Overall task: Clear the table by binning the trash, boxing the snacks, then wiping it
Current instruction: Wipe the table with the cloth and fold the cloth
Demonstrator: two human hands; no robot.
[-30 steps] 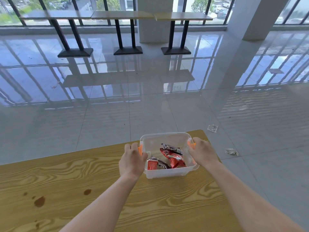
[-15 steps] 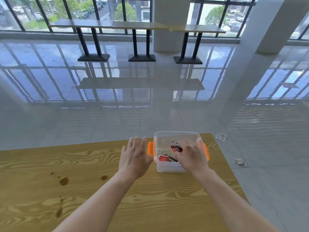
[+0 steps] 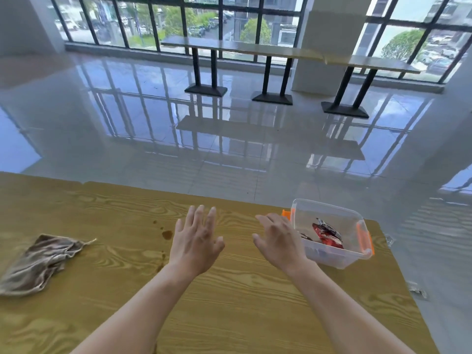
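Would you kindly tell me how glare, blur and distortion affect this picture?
Head view: window light mirrors as glare on the glossy floor; wide-angle distortion bends the table edge and window frames; left hand, right hand and cloth look slightly soft; snack wrappers in the clear box are recognisable.

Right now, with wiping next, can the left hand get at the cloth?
Probably yes: the left hand is open and free, and only bare table lies between it and the cloth.

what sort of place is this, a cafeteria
Likely a cafeteria or break area: high tables on black pedestal bases along a window wall, a tiled floor, and a wooden table with a snack box.
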